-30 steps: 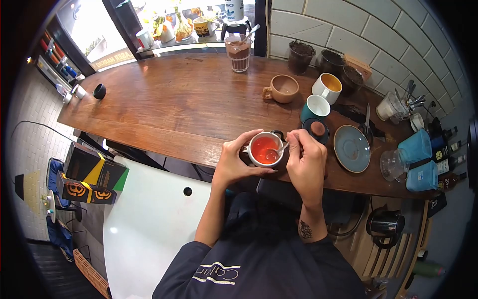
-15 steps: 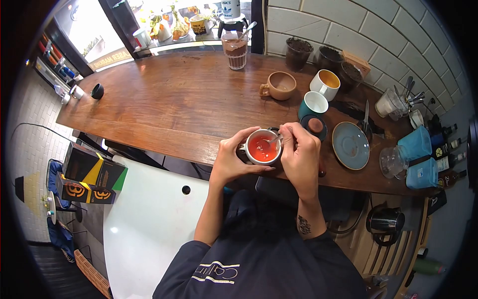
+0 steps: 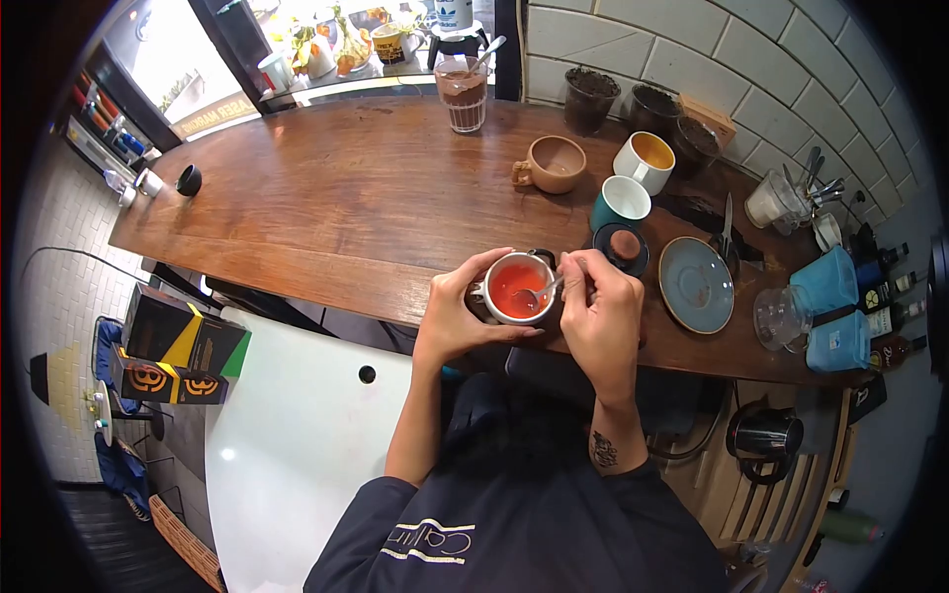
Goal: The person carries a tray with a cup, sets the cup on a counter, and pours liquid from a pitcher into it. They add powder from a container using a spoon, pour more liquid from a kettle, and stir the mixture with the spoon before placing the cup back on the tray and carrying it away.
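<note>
My left hand (image 3: 457, 314) is wrapped round the left side of a white cup (image 3: 518, 256) at the front edge of the wooden counter. Red liquid (image 3: 514, 287) lies inside the cup. Pinched in my right hand (image 3: 601, 301) is a metal spoon (image 3: 550, 289), its bowl dipping into the liquid. Just beyond that hand sits a dark round object with a brown top (image 3: 624, 245). A teal cup (image 3: 623, 203) stands behind it, and a blue-grey plate (image 3: 696, 287) rests to the right.
A brown mug (image 3: 556, 164), a white mug with a yellow inside (image 3: 645, 163) and a glass of brown powder (image 3: 463, 99) stand farther back. Scissors (image 3: 729, 232) lie behind the plate. Blue containers (image 3: 832, 346) and bottles (image 3: 895, 316) line the right end. A white table (image 3: 297, 445) is lower left.
The spoon has shifted within the cup, its bowl now showing more clearly near the lower right of the liquid. My right hand has moved slightly right; my left keeps its hold.
</note>
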The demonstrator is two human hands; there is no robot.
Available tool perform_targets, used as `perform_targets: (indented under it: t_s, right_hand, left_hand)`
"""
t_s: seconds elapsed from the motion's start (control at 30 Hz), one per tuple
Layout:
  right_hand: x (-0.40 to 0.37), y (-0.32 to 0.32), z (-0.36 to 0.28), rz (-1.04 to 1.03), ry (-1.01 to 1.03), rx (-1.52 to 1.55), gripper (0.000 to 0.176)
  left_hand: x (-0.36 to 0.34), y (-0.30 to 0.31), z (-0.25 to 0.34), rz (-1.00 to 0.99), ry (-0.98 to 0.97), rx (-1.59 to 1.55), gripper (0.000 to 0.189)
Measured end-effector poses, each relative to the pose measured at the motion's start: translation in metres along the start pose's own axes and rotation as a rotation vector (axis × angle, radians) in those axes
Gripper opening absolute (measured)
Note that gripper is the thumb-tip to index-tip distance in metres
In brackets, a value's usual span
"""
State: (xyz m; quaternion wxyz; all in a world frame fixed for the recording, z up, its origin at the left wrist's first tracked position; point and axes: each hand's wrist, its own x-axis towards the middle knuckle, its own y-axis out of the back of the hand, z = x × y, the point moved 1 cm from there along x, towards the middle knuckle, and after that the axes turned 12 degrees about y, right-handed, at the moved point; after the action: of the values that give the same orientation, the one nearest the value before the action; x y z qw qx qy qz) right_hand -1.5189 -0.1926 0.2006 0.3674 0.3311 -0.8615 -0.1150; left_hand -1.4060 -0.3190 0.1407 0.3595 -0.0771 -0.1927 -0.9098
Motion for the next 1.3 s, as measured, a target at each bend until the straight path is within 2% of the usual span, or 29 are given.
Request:
perform_targets:
  t_s: [0.1,0.2,0.33,0.5,0.6,0.67,0.83,0.93,1.03,1.13,1.3]
  right_hand:
    - [0.0,-0.003,0.007,0.103,0.048,-0.054,0.014]
    - [0.0,-0.008,0.004,0.084,0.033,0.039,0.014]
    - [-0.002,-0.001,0.002,0.032,0.006,-0.019,0.015]
    - [-0.002,-0.006,0.008,0.127,0.006,-0.013,0.016]
    - [-0.001,-0.008,0.005,0.078,0.027,0.046,0.016]
    - [-0.002,-0.002,0.002,0.029,-0.012,-0.034,0.015]
    - [-0.003,-0.006,0.009,0.152,-0.014,-0.038,0.016]
    - [-0.002,-0.009,0.006,0.106,0.028,-0.003,0.016]
    - [-0.002,0.002,0.0,0.034,-0.052,-0.027,0.017]
    - [-0.003,0.001,0.007,0.127,-0.017,-0.036,0.017]
    - [-0.003,-0.009,0.006,0.105,0.018,0.04,0.016]
  left_hand:
    - [0.0,0.0,-0.001,0.005,-0.016,0.028,0.082]
    - [0.0,0.0,-0.001,-0.004,-0.006,0.024,0.082]
    - [0.0,0.001,-0.002,-0.003,0.005,0.023,0.082]
    - [0.0,0.0,-0.001,0.004,-0.001,0.03,0.082]
    - [0.0,0.001,0.0,-0.009,0.016,0.024,0.082]
    - [-0.001,0.001,0.001,-0.006,0.018,0.028,0.082]
    - [-0.001,0.0,0.0,-0.005,0.01,0.042,0.081]
    - [0.0,-0.001,-0.001,-0.001,0.002,0.0,0.081]
    - [0.0,0.0,-0.003,-0.009,0.017,-0.005,0.081]
    - [0.001,-0.001,-0.004,0.003,-0.025,0.021,0.082]
    - [0.0,0.0,-0.003,-0.01,0.007,-0.001,0.082]
